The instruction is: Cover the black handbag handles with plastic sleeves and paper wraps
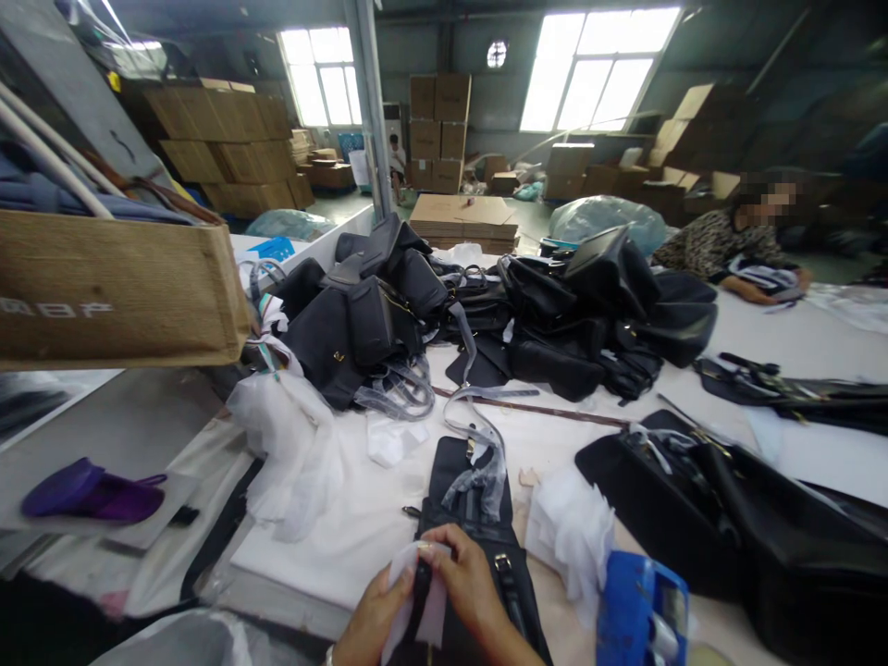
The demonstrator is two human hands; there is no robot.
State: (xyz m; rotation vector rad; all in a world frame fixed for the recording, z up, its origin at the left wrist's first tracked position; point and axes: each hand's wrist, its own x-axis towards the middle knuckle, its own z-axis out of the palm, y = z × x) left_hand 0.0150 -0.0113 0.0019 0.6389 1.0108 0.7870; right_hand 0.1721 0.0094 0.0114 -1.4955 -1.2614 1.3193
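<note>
A black bag lies on the white table before me, with a buckled strap on its right side and a plastic-wrapped strap across its upper part. Above its lower part, my left hand is closed on a sheet of white tissue paper. My right hand pinches the paper's top edge, at a small gold-coloured piece of metal. Between the hands a short black strap lies against the paper. The bag's lower end is partly hidden behind the hands and paper.
Black bags are heaped at the back, with more bags at right. Crumpled tissue and a blue plastic holder stand right of my hands. A burlap bag is at left. A co-worker sits at far right.
</note>
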